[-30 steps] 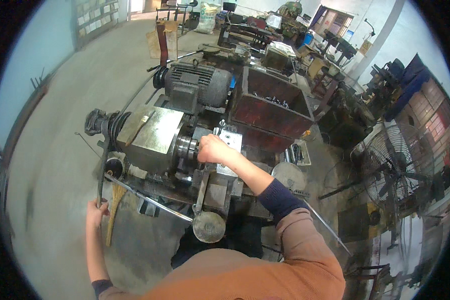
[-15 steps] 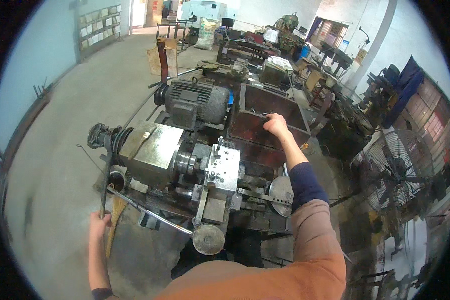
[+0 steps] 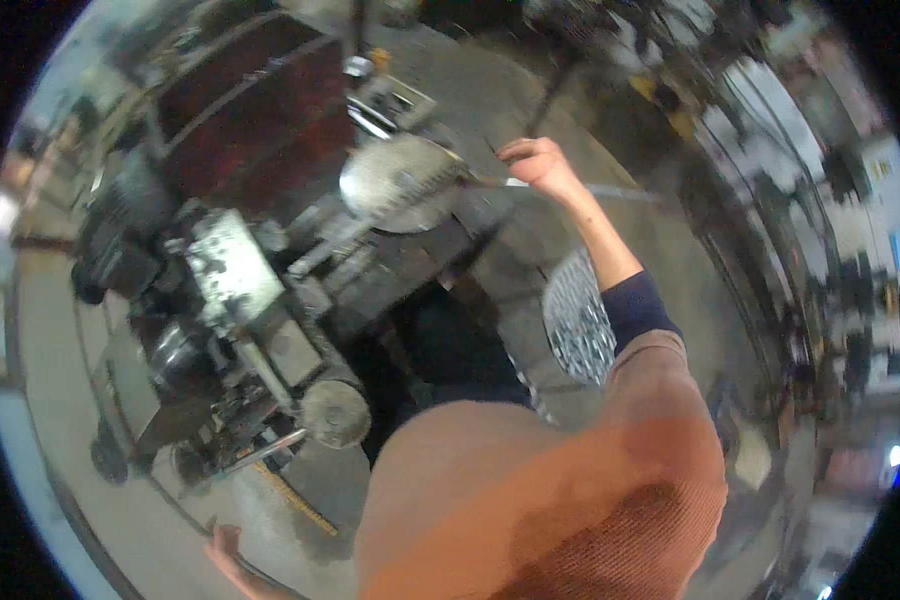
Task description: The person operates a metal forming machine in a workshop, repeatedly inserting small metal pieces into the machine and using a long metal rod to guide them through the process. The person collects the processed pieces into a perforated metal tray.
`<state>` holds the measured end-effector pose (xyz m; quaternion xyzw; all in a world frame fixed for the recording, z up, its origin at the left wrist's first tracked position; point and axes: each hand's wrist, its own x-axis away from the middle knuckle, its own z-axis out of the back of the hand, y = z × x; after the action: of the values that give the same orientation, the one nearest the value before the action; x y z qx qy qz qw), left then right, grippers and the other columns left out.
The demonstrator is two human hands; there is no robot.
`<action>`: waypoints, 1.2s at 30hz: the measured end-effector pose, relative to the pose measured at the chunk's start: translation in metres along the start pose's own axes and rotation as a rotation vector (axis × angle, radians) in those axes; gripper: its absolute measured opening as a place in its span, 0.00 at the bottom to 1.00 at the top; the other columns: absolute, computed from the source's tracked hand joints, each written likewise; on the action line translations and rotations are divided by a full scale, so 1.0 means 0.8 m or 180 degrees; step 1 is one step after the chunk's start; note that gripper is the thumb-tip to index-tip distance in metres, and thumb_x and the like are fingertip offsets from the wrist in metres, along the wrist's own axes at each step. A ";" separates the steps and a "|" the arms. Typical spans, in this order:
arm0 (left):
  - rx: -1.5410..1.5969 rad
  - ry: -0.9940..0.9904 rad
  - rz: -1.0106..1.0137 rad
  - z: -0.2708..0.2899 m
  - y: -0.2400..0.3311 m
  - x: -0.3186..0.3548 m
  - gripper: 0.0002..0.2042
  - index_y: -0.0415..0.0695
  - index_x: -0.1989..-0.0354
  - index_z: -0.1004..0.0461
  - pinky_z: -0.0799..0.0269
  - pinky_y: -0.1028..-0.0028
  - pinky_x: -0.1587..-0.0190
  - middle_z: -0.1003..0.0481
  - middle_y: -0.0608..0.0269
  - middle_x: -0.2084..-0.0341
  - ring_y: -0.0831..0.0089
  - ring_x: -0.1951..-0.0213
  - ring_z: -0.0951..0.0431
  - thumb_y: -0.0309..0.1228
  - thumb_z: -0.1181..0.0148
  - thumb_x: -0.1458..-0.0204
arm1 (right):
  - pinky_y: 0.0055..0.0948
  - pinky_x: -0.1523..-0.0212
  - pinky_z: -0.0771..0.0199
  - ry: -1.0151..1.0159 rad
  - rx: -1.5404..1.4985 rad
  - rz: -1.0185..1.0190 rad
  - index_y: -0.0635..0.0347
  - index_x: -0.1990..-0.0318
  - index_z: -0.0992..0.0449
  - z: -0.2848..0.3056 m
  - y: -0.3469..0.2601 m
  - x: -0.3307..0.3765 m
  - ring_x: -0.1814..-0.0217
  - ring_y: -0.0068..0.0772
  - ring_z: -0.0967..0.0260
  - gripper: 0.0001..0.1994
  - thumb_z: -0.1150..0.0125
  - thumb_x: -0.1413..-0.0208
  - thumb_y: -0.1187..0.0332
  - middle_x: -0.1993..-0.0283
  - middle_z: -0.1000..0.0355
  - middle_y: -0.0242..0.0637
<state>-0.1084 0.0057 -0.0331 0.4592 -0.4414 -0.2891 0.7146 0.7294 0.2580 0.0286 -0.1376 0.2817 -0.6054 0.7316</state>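
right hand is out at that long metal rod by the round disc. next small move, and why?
Probably firm up the grip before pulling. The right hand is closed around the end of the thin metal rod, beside the round disc, but the frame is blurred, so the hold is unclear. The left hand is low, by the floor.

Whole view: smeared by motion blur, fine detail lost.
Left hand (image 3: pixel 225 545): only partly seen at the lower edge; its grip cannot be told.
Right hand (image 3: pixel 538 162): fingers blurred; closed on a thin rod (image 3: pixel 610 190), whose far end fades into blur.
Lathe (image 3: pixel 240 300): controls and small parts too blurred to tell apart.
Floor: near part hidden by the orange-sleeved torso (image 3: pixel 530 490).
Background, right: smeared shapes, unidentifiable.
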 end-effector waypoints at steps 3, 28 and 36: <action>0.0215 -0.0047 0.0240 0.005 -0.018 -0.001 0.22 0.38 0.48 0.36 0.28 0.72 0.69 0.29 0.62 0.79 0.72 0.77 0.28 0.34 0.42 0.50 | 0.30 0.61 0.29 0.0119 0.0107 -0.1848 0.61 0.65 0.23 0.007 0.069 0.141 0.60 0.41 0.28 0.16 0.40 0.66 0.67 0.62 0.26 0.43; 0.0397 0.0507 0.0417 0.007 -0.011 -0.037 0.18 0.39 0.52 0.31 0.32 0.69 0.69 0.36 0.64 0.81 0.71 0.77 0.34 0.36 0.44 0.49 | 0.38 0.58 0.30 -0.2309 0.1775 -0.1699 0.51 0.67 0.22 -0.185 0.203 0.401 0.58 0.40 0.28 0.11 0.51 0.55 0.64 0.60 0.26 0.38; -0.0246 0.0606 -0.0055 -0.040 0.009 -0.010 0.14 0.43 0.81 0.33 0.34 0.74 0.78 0.35 0.65 0.87 0.73 0.82 0.31 0.38 0.39 0.52 | 0.36 0.64 0.30 0.0265 0.1275 -0.0527 0.52 0.76 0.23 -0.122 0.180 0.341 0.66 0.39 0.29 0.03 0.41 0.61 0.71 0.73 0.26 0.37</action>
<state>-0.0827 0.0279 -0.0355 0.4605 -0.3561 -0.2671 0.7680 0.8186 0.0418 -0.1946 0.0130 0.1736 -0.7124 0.6798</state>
